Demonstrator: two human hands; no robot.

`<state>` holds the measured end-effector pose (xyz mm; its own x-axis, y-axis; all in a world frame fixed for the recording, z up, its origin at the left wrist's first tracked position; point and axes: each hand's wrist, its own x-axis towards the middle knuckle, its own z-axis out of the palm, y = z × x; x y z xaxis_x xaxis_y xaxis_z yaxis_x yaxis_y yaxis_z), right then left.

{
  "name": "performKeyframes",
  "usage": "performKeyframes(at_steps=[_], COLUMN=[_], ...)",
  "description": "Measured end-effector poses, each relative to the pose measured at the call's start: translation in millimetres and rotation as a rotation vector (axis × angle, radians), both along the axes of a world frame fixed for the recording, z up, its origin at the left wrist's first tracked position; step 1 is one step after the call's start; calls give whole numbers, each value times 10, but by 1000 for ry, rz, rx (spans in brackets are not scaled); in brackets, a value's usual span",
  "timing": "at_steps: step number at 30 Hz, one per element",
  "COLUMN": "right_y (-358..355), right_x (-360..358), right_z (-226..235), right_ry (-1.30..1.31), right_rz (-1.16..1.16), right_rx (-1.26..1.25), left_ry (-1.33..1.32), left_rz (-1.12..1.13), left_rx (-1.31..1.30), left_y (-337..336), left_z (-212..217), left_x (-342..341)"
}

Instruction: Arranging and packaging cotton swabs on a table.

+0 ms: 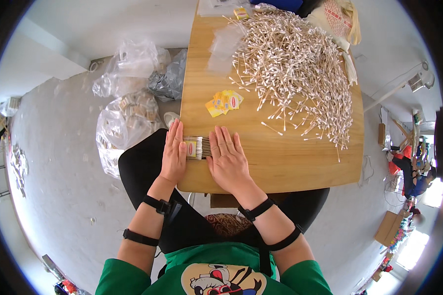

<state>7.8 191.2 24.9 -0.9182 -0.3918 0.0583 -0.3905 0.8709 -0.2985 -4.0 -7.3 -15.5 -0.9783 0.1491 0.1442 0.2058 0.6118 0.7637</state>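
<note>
A small row of cotton swabs [205, 146] with a yellow label card [191, 149] at its left end lies near the table's left front edge. My left hand [173, 156] is at that end, its fingers straight and held together along the bundle's side. Against the opposite end rests my right hand [228, 161], palm down with outstretched fingers. Neither hand is wrapped around anything. Whether a clear bag encloses the swabs I cannot tell. Just beyond my hands, several loose yellow cards [225, 102] overlap on the wooden table [290, 169].
A large heap of loose cotton swabs [295, 69] covers the table's far right. Clear plastic bags [226, 46] lie left of it, and a cloth sack [335, 19] sits behind. Filled plastic bags [128, 120] stand on the floor at the left. Other people work far right.
</note>
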Motion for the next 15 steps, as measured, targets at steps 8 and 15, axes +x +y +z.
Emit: performKeyframes(at_steps=[8,15], right_y=[-201,-201], right_x=[95,94], right_z=[-79,-19], right_ry=[-17,-23], right_rz=[-72,-98], right_rx=[-27,-87], left_ry=[9,-16], left_rz=[19,30], left_rx=[40,155], left_y=[-5,-22], left_z=[-39,35], left_x=[13,3])
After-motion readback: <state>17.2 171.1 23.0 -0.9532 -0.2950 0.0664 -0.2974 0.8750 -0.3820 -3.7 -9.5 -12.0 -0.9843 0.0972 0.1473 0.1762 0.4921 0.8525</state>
